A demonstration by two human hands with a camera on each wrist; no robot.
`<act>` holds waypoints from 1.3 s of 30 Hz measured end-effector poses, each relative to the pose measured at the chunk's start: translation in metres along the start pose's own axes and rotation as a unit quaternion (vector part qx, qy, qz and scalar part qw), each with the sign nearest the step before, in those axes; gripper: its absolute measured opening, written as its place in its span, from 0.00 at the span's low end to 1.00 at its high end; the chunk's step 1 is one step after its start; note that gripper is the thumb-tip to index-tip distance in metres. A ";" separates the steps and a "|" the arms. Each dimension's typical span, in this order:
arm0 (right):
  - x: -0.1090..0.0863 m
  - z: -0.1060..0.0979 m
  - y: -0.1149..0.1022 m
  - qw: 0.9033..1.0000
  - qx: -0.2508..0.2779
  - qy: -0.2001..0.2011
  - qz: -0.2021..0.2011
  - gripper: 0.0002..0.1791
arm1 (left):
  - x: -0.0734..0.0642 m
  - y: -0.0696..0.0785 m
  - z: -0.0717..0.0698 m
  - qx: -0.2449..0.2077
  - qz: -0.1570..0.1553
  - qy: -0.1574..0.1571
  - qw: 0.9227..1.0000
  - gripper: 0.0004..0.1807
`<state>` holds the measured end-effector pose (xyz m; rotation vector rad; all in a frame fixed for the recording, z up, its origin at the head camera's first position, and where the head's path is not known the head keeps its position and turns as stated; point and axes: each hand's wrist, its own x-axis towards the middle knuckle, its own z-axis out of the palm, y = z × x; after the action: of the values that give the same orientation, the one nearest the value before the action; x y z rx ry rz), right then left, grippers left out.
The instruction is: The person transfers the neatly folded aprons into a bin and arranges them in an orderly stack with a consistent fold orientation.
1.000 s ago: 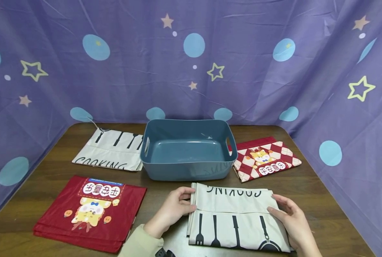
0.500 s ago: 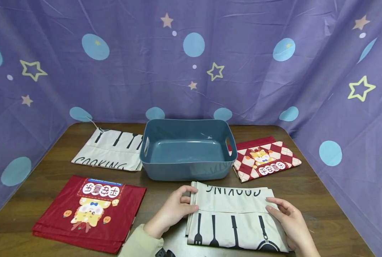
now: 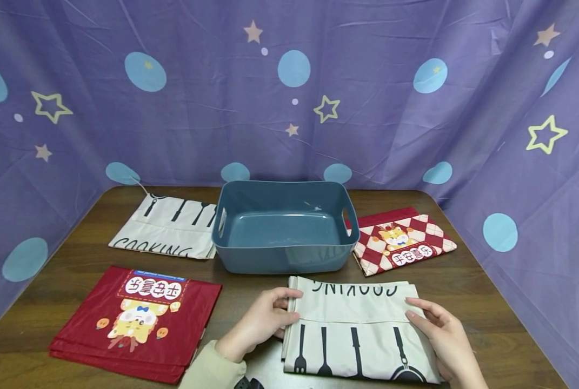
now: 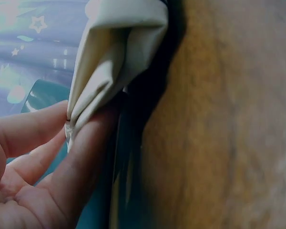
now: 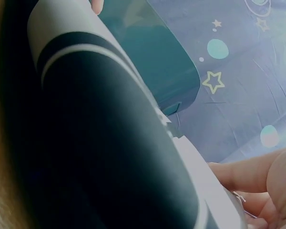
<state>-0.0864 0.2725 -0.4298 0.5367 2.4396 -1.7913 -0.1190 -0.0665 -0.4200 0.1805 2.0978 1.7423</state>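
A folded cream apron (image 3: 352,332), printed with black utensils and upside-down COOKING lettering, lies at the near middle of the table in the head view. At its left edge my left hand (image 3: 262,319) pinches the layered cloth between thumb and fingers; the left wrist view shows the bunched cream folds (image 4: 128,19) beside those fingers. My right hand (image 3: 445,335) grips the opposite edge, thumb on top, its lower fingers hidden behind the cloth. In the right wrist view, a large dark print (image 5: 109,129) curves over the near fold.
Behind the apron stands a blue-green plastic basket (image 3: 284,259) with nothing in it. A folded white COOKING apron (image 3: 167,227) lies left of it, a red-and-cream checked folded cloth (image 3: 401,243) right. A red folded cloth (image 3: 138,319) with a cartoon animal lies at near left.
My right hand has shifted slightly left along the apron's edge. My left fingers reach a little further over the left edge. The other cloths and the basket have stayed put.
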 end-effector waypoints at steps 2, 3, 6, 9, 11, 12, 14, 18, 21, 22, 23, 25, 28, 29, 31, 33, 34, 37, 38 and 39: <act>0.000 -0.001 0.000 1.000 0.009 -0.003 -0.003 0.23 | -0.001 0.001 -0.001 -0.002 0.004 -0.001 1.000 0.22; 0.000 -0.002 0.000 1.000 0.016 -0.004 -0.003 0.23 | -0.001 0.001 -0.001 -0.003 0.006 -0.001 1.000 0.22; 0.000 -0.003 0.000 1.000 0.025 -0.006 -0.007 0.21 | -0.002 0.002 -0.002 -0.007 0.010 -0.002 1.000 0.22; 0.000 -0.003 0.000 1.000 0.026 -0.002 -0.011 0.21 | -0.003 0.004 -0.003 -0.009 0.011 -0.002 1.000 0.22; 0.000 -0.003 0.000 1.000 0.022 0.001 -0.015 0.21 | -0.003 0.004 -0.004 -0.011 0.012 -0.001 1.000 0.23; 0.000 -0.003 0.000 1.000 0.024 0.001 -0.018 0.21 | -0.004 0.005 -0.005 -0.014 0.012 -0.001 1.000 0.23; 0.000 -0.003 -0.002 0.999 0.030 0.001 -0.026 0.20 | -0.004 0.005 -0.005 -0.021 0.012 -0.003 1.000 0.24; -0.001 -0.001 -0.005 0.998 0.056 -0.004 -0.035 0.15 | -0.005 0.008 -0.008 -0.038 0.010 -0.009 0.999 0.25; -0.002 -0.001 -0.008 0.997 0.071 -0.007 -0.034 0.12 | -0.006 0.009 -0.009 -0.047 0.010 -0.014 0.999 0.25; -0.002 0.000 -0.009 0.997 0.073 -0.008 -0.033 0.11 | -0.007 0.010 -0.009 -0.049 0.010 -0.015 0.999 0.25; -0.002 0.000 -0.010 0.997 0.077 -0.009 -0.032 0.11 | -0.007 0.011 -0.010 -0.051 0.012 -0.017 0.998 0.24; -0.002 0.000 -0.011 0.996 0.080 -0.011 -0.031 0.11 | -0.008 0.012 -0.010 -0.054 0.013 -0.018 0.998 0.24; -0.001 0.000 -0.013 0.996 0.082 -0.014 -0.030 0.10 | -0.009 0.014 -0.011 -0.056 0.014 -0.019 0.998 0.23; -0.001 0.000 -0.013 0.996 0.082 -0.015 -0.030 0.11 | -0.009 0.015 -0.011 -0.057 0.014 -0.019 0.998 0.23; 0.000 0.000 -0.014 0.996 0.078 -0.017 -0.030 0.11 | -0.010 0.016 -0.012 -0.058 0.013 -0.019 0.998 0.23; 0.002 -0.001 -0.015 0.997 0.065 -0.018 -0.032 0.13 | -0.011 0.018 -0.014 -0.059 0.012 -0.017 0.998 0.23; 0.002 -0.002 -0.015 0.998 0.055 -0.018 -0.034 0.15 | -0.012 0.019 -0.015 -0.059 0.013 -0.016 0.998 0.23; 0.004 -0.003 -0.017 0.999 0.033 -0.021 -0.035 0.19 | -0.014 0.020 -0.017 -0.061 0.012 -0.014 0.998 0.22; 0.005 -0.003 -0.017 0.999 0.027 -0.021 -0.035 0.20 | -0.014 0.021 -0.018 -0.061 0.012 -0.014 0.998 0.22; 0.005 -0.003 -0.018 0.999 0.025 -0.023 -0.037 0.20 | -0.015 0.021 -0.019 -0.062 0.011 -0.014 0.998 0.23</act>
<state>-0.0966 0.2713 -0.4137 0.4091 2.4202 -1.8761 -0.1156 -0.0845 -0.3938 0.1923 1.9682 1.8663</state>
